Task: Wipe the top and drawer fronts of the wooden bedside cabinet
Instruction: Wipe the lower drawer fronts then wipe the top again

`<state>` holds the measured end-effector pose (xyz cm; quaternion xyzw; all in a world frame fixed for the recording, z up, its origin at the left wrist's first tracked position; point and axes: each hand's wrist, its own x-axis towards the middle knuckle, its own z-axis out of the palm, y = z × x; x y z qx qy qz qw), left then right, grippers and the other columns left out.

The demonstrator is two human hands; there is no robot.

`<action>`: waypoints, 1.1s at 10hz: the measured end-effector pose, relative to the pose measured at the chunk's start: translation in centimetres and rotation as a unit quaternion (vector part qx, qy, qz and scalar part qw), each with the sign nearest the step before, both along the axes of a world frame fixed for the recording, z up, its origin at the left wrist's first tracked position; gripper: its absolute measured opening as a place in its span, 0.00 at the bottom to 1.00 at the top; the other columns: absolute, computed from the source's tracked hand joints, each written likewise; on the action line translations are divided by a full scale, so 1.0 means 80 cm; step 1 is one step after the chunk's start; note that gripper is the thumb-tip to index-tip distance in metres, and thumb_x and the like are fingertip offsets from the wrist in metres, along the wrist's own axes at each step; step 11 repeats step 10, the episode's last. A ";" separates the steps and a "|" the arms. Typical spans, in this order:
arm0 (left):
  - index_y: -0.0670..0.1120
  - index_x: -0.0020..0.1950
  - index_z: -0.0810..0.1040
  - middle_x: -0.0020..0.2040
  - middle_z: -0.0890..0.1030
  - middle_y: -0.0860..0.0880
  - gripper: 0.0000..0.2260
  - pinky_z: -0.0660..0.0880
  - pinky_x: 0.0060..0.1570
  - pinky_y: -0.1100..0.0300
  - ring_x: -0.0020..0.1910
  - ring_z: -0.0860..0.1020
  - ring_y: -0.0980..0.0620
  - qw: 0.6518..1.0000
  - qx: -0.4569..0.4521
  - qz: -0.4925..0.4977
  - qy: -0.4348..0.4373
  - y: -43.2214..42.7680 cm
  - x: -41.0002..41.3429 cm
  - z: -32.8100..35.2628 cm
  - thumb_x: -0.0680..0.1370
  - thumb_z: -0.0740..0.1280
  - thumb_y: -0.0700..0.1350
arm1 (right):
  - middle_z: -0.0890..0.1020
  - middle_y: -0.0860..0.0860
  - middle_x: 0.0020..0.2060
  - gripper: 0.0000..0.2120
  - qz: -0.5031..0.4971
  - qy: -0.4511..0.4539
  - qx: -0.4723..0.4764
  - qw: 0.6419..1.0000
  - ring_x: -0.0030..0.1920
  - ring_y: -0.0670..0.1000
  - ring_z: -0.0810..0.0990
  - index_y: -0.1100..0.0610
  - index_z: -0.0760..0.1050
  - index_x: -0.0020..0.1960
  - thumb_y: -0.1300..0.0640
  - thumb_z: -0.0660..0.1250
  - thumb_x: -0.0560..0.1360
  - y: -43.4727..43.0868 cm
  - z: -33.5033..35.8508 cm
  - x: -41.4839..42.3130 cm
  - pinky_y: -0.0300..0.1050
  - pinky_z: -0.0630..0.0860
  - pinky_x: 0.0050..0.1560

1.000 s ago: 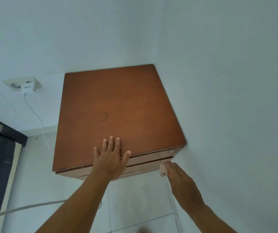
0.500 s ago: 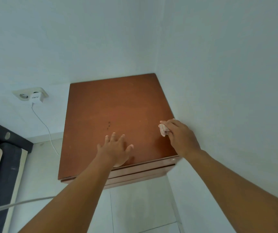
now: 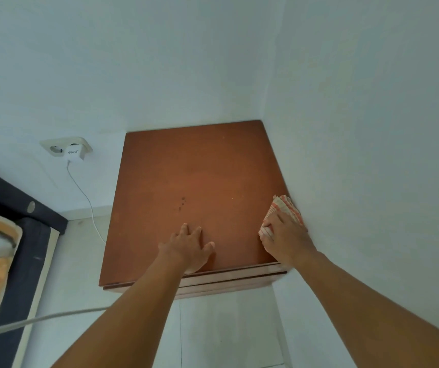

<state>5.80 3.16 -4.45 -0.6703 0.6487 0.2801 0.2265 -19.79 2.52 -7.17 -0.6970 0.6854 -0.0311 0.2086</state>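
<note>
The wooden bedside cabinet stands in a white corner, its brown top seen from above. A few dark specks mark the middle of the top. My left hand rests flat near the front edge with fingers spread. My right hand holds a white cloth with red stripes against the top's right edge, right by the wall. Only a narrow strip of the drawer fronts shows below the top.
A wall socket with a white plug sits left of the cabinet, and its thin cable hangs to the floor. A dark bed frame fills the left edge. A thick white cable crosses the pale floor tiles.
My right hand rose with the cloth from below the drawer fronts onto the top and now lies at its right edge. My left hand stayed flat near the front edge.
</note>
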 end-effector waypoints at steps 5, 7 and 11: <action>0.57 0.82 0.54 0.84 0.53 0.50 0.32 0.51 0.72 0.26 0.77 0.65 0.40 0.998 -0.029 -0.043 -0.036 0.012 0.010 0.009 0.80 0.47 0.69 | 0.52 0.57 0.83 0.30 -0.067 0.043 0.003 0.997 0.83 0.61 0.49 0.57 0.59 0.79 0.48 0.63 0.82 0.012 -0.025 0.021 0.61 0.60 0.79; 0.59 0.82 0.56 0.83 0.56 0.51 0.31 0.47 0.71 0.24 0.77 0.66 0.40 0.997 -0.040 -0.058 -0.042 0.006 0.021 0.005 0.80 0.46 0.69 | 0.64 0.59 0.78 0.36 -0.095 -0.013 -0.051 0.994 0.79 0.60 0.60 0.59 0.58 0.79 0.47 0.68 0.78 0.009 -0.034 0.012 0.59 0.67 0.76; 0.55 0.76 0.66 0.76 0.70 0.49 0.28 0.58 0.73 0.33 0.73 0.70 0.42 0.996 -0.011 0.012 0.089 0.031 0.029 0.024 0.81 0.51 0.67 | 0.54 0.49 0.83 0.40 -0.034 0.019 -0.027 0.999 0.83 0.54 0.54 0.50 0.57 0.82 0.30 0.49 0.76 0.027 0.017 0.007 0.59 0.60 0.79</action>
